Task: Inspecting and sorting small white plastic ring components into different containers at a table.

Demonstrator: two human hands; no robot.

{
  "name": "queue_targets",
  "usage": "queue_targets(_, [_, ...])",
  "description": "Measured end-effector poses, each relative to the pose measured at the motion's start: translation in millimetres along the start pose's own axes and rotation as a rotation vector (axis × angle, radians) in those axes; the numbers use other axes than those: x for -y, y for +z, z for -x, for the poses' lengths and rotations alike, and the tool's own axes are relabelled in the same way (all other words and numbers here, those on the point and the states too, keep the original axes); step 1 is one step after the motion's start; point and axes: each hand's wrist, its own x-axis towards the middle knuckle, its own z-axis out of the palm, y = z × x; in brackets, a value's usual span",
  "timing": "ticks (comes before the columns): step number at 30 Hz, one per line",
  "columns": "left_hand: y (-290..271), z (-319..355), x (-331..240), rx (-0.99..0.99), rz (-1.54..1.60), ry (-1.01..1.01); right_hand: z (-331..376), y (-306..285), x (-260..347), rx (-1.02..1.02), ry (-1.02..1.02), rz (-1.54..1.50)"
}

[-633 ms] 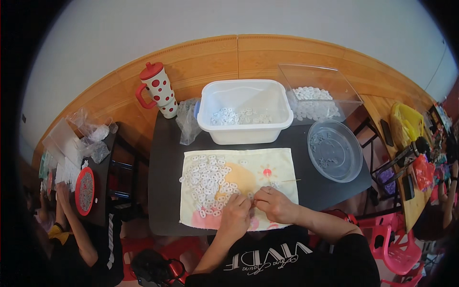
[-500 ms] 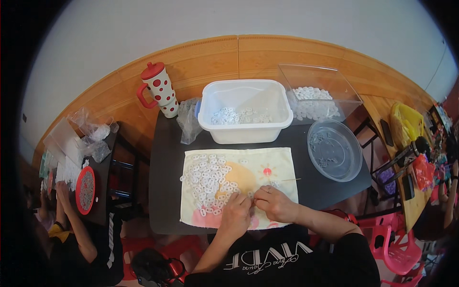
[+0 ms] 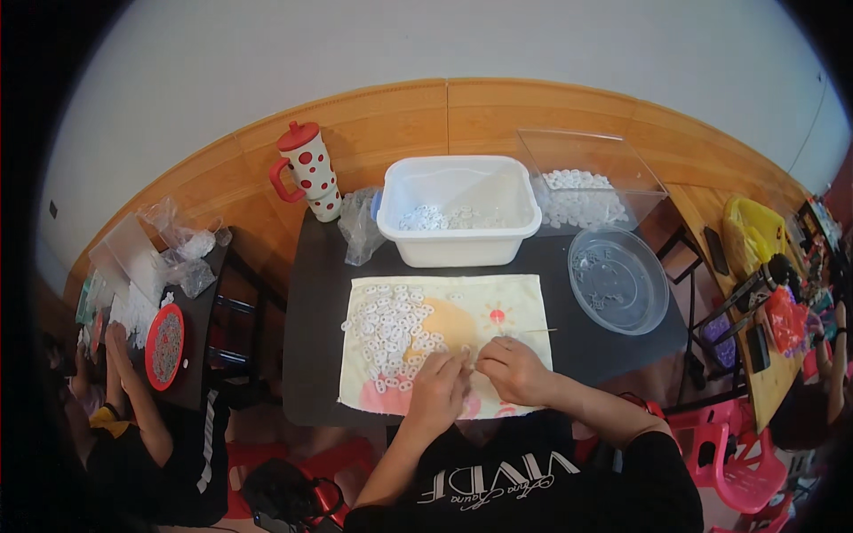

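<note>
Near edge: wearer's black shirt (image 3: 551, 493), pale lettering on the chest; both forearms reach over the towel (image 3: 524, 293). Left hand (image 3: 435, 388) and right hand (image 3: 513, 370) nearly meet low on the cloth, right of its middle.

Grip: fingers of both hands curled inward, tips close together. The gap between them is small and partly hidden; cannot tell whether either hand holds a piece.

White pieces (image 3: 386, 330): small, flat, with holes, heaped loosely over the left half of the towel, left of and beyond the left hand; many overlap. Towel pale yellow with orange and pink print. Thin rod (image 3: 540, 330) lies beyond the right hand, crossing the towel's right edge. Dark table (image 3: 311, 355) beneath.

To the left, on a separate table: red tray (image 3: 164, 346) of greyish bits, a co-worker's hand (image 3: 117, 339) near it. Right of the towel: clear round tray (image 3: 644, 313), small bits inside.

Past the towel: white tub (image 3: 458, 252) with small whitish pieces at its bottom; plastic bag (image 3: 360, 231) on its left; clear box (image 3: 635, 182) on its right, white discs inside. Spotted cup (image 3: 311, 173), red-lidded, at the far left corner. Behind: wood panel (image 3: 391, 115), pale wall (image 3: 426, 40).
</note>
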Motion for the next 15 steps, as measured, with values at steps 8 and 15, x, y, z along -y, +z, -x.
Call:
queue_targets(8, [0,-2,-4,-0.08,-0.031,0.081,-65,-156,-107,-0.608,0.152,0.657])
queue_targets(15, [-9,5,-5,-0.103,-0.13,0.129,-65,-129,-96,-0.504,0.488,0.165])
